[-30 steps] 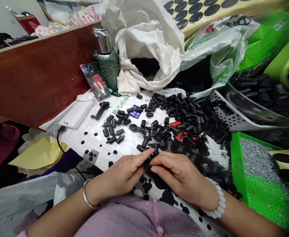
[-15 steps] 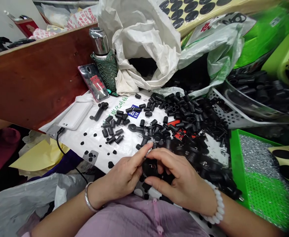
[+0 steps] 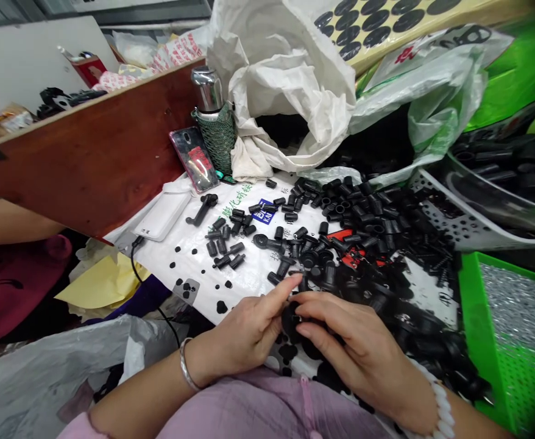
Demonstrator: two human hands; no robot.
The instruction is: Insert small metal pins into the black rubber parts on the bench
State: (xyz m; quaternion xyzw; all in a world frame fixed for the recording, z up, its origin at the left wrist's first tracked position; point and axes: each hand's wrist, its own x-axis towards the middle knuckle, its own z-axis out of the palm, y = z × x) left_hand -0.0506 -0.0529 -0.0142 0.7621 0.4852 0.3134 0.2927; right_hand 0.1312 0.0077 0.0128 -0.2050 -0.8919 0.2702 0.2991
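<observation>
My left hand (image 3: 249, 329) is closed round a dark round plastic part (image 3: 289, 318), its index finger stretched along the top. From the other side my right hand (image 3: 363, 344) pinches at the same part, thumb and index fingertip close together. Whatever small piece may sit between those fingertips is hidden. Just beyond both hands, black plastic fittings with round bases and stems (image 3: 329, 277) lie crowded. Farther up is a heap of short black tubes (image 3: 363, 207), and a smaller group of black caps (image 3: 224, 241) lies to the left on the white sheet.
A green tray (image 3: 482, 329) of small metal pieces stands at the right, below a white perforated basket (image 3: 436, 204). Behind are an open white sack (image 3: 290, 67) and a flask (image 3: 208, 91). A phone (image 3: 194, 160), a white power bank (image 3: 163, 213) and a wooden board (image 3: 89, 152) stand left.
The camera view has swung left, so everything appears farther right. My right thumb has risen towards its index fingertip at the dark part. My left hand keeps its hold.
</observation>
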